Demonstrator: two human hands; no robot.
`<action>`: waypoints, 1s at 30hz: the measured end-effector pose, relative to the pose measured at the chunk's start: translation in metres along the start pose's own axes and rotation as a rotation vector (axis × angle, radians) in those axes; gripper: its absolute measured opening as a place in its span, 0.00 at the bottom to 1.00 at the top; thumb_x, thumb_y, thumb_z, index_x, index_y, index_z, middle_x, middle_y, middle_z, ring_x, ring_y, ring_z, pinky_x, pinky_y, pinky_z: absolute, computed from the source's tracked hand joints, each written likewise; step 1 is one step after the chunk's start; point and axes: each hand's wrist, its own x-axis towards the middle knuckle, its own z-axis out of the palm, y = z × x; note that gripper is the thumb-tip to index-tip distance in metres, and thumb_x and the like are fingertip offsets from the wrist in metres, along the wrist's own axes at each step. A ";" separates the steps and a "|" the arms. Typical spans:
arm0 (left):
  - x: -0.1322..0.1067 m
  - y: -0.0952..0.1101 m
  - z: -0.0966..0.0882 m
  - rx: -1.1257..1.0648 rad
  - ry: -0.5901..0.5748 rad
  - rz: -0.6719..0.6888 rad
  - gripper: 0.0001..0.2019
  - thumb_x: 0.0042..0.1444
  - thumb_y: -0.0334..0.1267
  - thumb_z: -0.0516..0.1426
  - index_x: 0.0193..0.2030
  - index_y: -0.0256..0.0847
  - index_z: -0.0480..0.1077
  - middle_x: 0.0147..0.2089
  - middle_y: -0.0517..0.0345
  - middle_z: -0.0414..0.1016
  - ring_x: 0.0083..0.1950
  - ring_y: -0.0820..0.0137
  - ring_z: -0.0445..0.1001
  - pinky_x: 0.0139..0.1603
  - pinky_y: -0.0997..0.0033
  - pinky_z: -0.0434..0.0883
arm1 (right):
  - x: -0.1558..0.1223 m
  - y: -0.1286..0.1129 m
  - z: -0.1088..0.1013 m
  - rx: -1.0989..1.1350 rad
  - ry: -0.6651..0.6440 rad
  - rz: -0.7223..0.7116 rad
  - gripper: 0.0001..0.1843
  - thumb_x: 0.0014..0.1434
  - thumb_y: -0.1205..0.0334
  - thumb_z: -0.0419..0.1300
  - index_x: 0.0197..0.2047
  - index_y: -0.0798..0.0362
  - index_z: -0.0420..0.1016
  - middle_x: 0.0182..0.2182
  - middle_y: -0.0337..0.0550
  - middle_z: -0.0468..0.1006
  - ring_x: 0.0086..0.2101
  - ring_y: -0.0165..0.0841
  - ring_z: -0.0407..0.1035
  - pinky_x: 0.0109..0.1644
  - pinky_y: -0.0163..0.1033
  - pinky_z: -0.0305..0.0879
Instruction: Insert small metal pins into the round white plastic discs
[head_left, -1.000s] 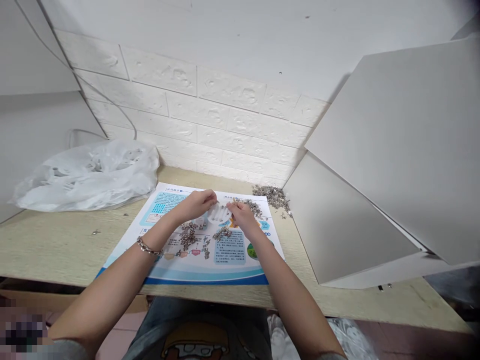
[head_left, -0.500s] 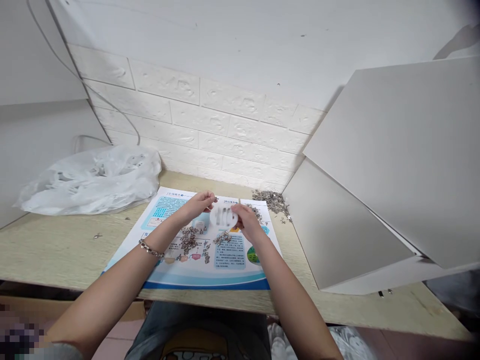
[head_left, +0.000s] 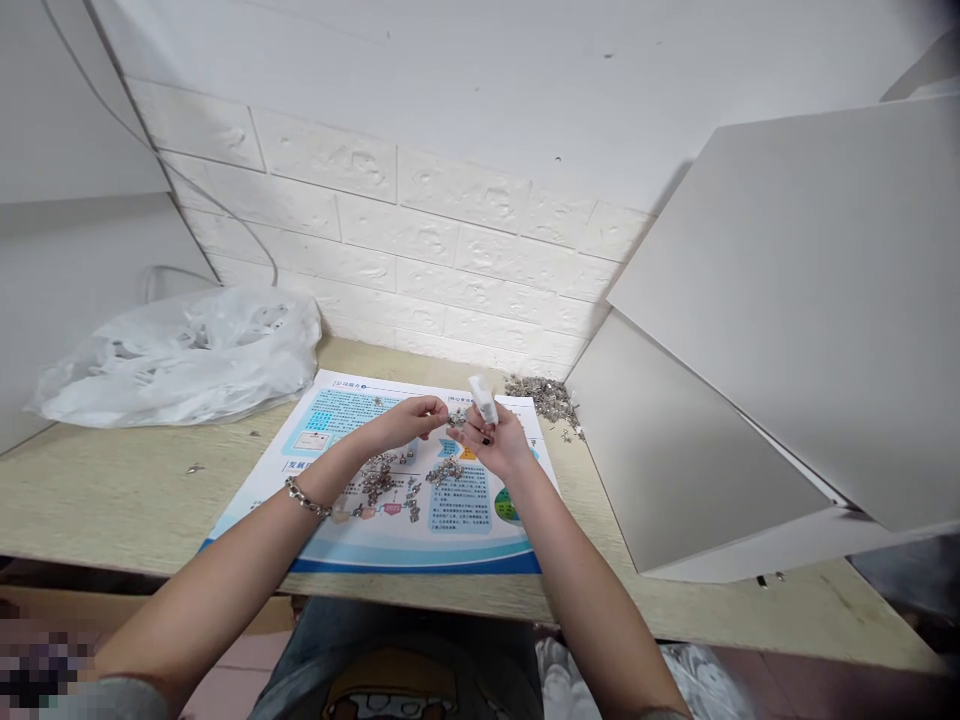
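Observation:
My right hand is closed around a white slotted plastic disc, which stands tilted up above the fingers. My left hand is pinched just left of it, fingertips close to the right hand's fingers; what the pinch holds is too small to make out. Small shiny metal pieces show between the two hands. Below them, on a printed poster sheet, lie a heap of small metal parts, a smaller heap and a short row of parts.
A larger pile of metal parts lies by the wall at the back right. A clear plastic bag of white pieces rests at the back left. White panels border the right side of the wooden table.
My right hand has turned the white disc from facing me to tilted up on edge. My left hand has moved right and slightly down, closer to the right fingers.

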 end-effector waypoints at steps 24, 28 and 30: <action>0.012 -0.013 0.005 -0.261 0.090 -0.096 0.09 0.48 0.42 0.54 0.29 0.38 0.62 0.31 0.60 0.67 0.26 0.77 0.63 0.31 0.73 0.63 | 0.011 0.006 -0.007 0.090 0.170 -0.110 0.13 0.56 0.58 0.47 0.23 0.52 0.50 0.14 0.28 0.38 0.15 0.24 0.35 0.24 0.33 0.53; 0.014 -0.016 -0.003 -0.286 0.289 -0.025 0.09 0.51 0.43 0.53 0.30 0.38 0.62 0.30 0.60 0.64 0.28 0.76 0.64 0.33 0.73 0.64 | 0.012 0.006 -0.014 -0.380 0.281 -0.214 0.17 0.53 0.51 0.51 0.22 0.53 0.52 0.14 0.31 0.47 0.16 0.23 0.42 0.22 0.32 0.48; 0.014 -0.016 -0.008 -0.221 0.393 0.031 0.09 0.53 0.42 0.51 0.30 0.39 0.61 0.28 0.61 0.63 0.29 0.75 0.64 0.33 0.72 0.65 | 0.011 0.007 -0.016 -0.688 0.348 -0.287 0.20 0.51 0.49 0.52 0.20 0.53 0.50 0.15 0.33 0.50 0.18 0.24 0.46 0.22 0.32 0.44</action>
